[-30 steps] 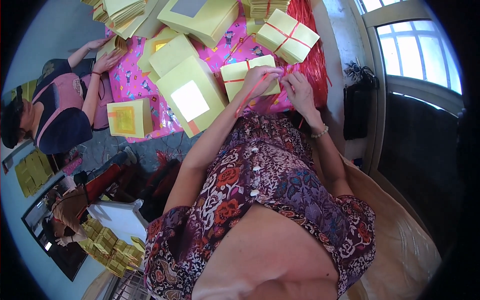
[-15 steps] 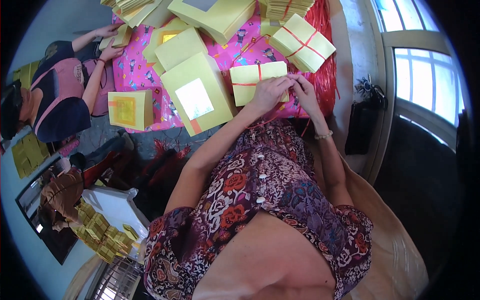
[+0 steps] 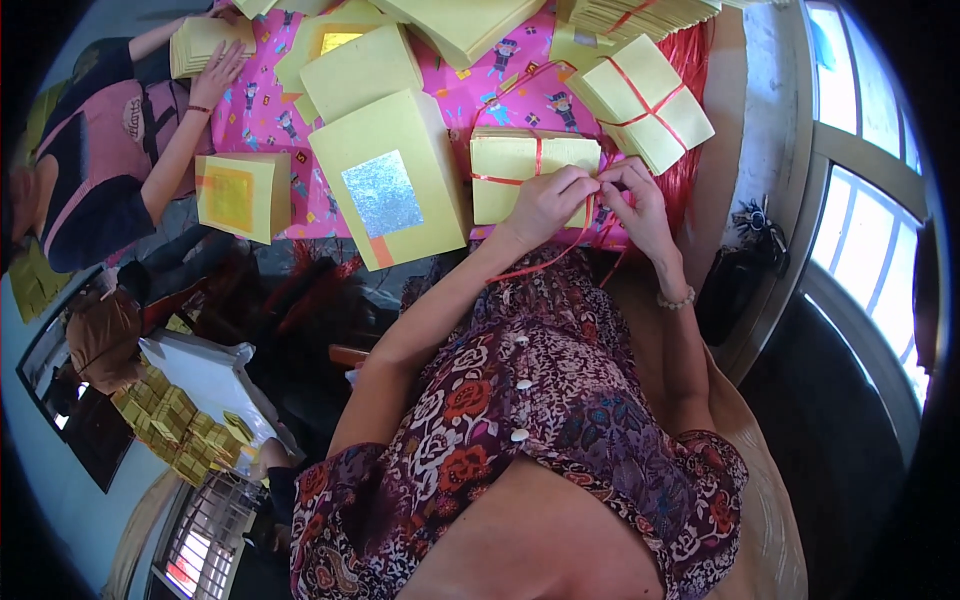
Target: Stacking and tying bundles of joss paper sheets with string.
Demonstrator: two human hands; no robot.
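A bundle of yellow paper sheets lies in front of me, with thin red ribbon crossing it both ways. At its right end my left hand is closed, fingertips pinching the red ribbon, whose loose end trails down toward my lap. Close beside it, my right hand pinches the same ribbon between thumb and fingers. The two sets of fingertips nearly meet, and the fingers hide the spot where the ribbon comes together. A second bundle tied with a red cross sits just beyond my right hand.
A pink patterned cloth covers the table. Large yellow paper stacks, one with a silver square, stand left of my bundle. Red ribbon strands hang at the right edge. At the far left a co-worker's hand rests on another yellow stack.
The view has shifted slightly. My hands stay at the bundle's right end, right-hand fingers more raised, with more ribbon showing below. The co-worker's hand now lies flat on a yellow stack.
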